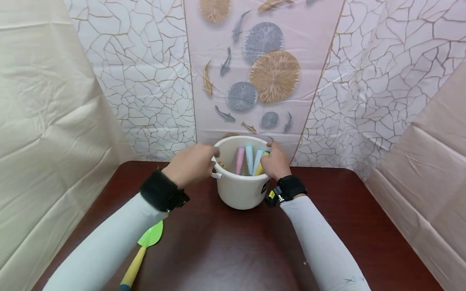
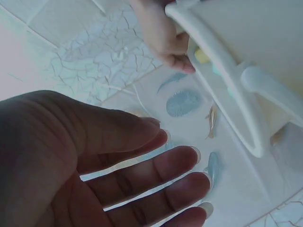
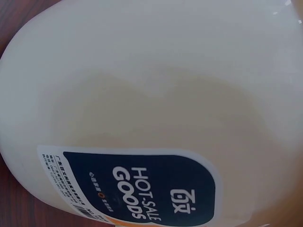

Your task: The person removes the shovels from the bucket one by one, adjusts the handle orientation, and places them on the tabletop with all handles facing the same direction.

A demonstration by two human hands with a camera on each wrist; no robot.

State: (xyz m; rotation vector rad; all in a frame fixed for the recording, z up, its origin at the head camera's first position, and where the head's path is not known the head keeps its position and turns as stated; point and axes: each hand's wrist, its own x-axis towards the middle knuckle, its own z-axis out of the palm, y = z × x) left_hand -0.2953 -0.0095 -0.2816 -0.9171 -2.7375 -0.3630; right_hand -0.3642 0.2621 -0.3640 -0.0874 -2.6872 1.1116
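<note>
A white plastic bucket [image 1: 237,192] stands upright near the table's far edge. Inside it, a pink handle [image 1: 240,159], two light blue handles [image 1: 250,159] and a yellow handle [image 1: 259,169] lean against the wall; their lower ends are hidden. My right hand [image 1: 276,161] grips the bucket's right rim, fingers hooked over it. My left hand [image 1: 192,166] is at the left side of the rim; the left wrist view shows its fingers [image 2: 161,170] loosely extended, apart from the bucket's handle [image 2: 270,87]. A dark label [image 3: 142,187] fills the lower part of the right wrist view.
A trowel with a green blade [image 1: 152,234] and yellow handle [image 1: 134,268] lies on the dark red-brown table [image 1: 232,261], at the left near my forearm. Patterned sheets [image 1: 144,71] hang behind the table, with plain cream cloth [image 1: 26,109] along the left side.
</note>
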